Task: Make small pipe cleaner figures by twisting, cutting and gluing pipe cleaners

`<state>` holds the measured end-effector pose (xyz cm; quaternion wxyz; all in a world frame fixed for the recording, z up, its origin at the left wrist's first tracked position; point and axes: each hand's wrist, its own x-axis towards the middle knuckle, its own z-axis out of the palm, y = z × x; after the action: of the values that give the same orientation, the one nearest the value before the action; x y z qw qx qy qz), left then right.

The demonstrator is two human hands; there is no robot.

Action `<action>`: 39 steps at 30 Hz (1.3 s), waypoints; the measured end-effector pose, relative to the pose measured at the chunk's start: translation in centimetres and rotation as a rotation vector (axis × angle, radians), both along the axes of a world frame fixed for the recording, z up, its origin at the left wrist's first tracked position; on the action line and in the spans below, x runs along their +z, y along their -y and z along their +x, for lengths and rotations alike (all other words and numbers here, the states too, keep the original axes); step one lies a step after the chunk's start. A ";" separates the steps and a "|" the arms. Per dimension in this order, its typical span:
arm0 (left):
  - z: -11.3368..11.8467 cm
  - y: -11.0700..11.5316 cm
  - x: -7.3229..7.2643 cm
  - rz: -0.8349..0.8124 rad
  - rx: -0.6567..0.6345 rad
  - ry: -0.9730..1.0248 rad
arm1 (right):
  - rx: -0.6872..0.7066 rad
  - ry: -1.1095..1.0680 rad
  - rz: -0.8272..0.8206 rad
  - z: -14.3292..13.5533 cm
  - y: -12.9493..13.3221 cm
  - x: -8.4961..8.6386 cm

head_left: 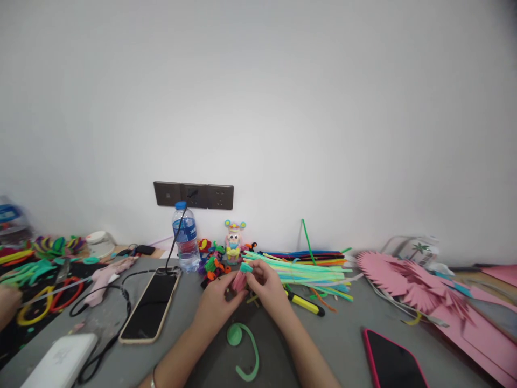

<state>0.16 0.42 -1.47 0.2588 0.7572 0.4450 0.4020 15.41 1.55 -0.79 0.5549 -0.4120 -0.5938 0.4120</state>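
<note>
Near the middle of the table, my left hand [218, 302] is closed around a small pink piece [239, 281]. My right hand [265, 284] pinches the teal tip [245, 267] at the top of that piece, its fingers close to those of my left hand. Below both hands, a green round disc [234, 334] lies on the grey table [210, 355], beside a curved green strip [255, 353]. Behind my hands stands a small figure [233, 241] with big eyes and round ears.
Pipe cleaners [315, 272] and a yellow cutter [305, 303] lie right of my hands. A bottle [186, 237], a phone [152, 307] and a power bank [60, 361] are left. Pink paper [412, 285] and another phone [393, 361] lie right. Another person's hand [8, 304] shows far left.
</note>
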 end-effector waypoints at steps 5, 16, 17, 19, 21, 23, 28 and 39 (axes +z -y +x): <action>0.0 0.0 -0.1 0.015 0.003 -0.024 | 0.029 -0.008 -0.018 -0.1 0.2 0.3; 0.2 0.3 0.6 -0.014 -0.033 -0.002 | 0.032 0.009 0.017 0.0 0.1 0.1; 0.3 0.2 0.6 -0.014 -0.029 0.002 | 0.019 0.021 0.024 0.1 0.1 0.0; 0.3 0.1 0.5 -0.016 -0.025 0.008 | -0.009 0.060 0.041 0.2 0.0 0.0; 0.4 0.0 0.5 -0.018 -0.030 0.012 | -0.035 0.109 0.069 0.2 0.0 0.0; 0.4 0.0 0.4 -0.010 -0.036 0.021 | -0.066 0.154 0.102 0.2 0.0 0.0; 0.4 -0.1 0.1 -0.001 -0.038 0.028 | -0.076 0.192 0.157 0.0 0.2 -0.2; 0.4 0.1 -0.4 -0.042 -0.064 0.078 | 0.093 0.109 0.140 -0.6 0.5 -0.4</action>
<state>0.53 0.33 -1.88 0.3044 0.7493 0.4184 0.4133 14.80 1.06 -1.17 0.5293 -0.3661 -0.6690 0.3718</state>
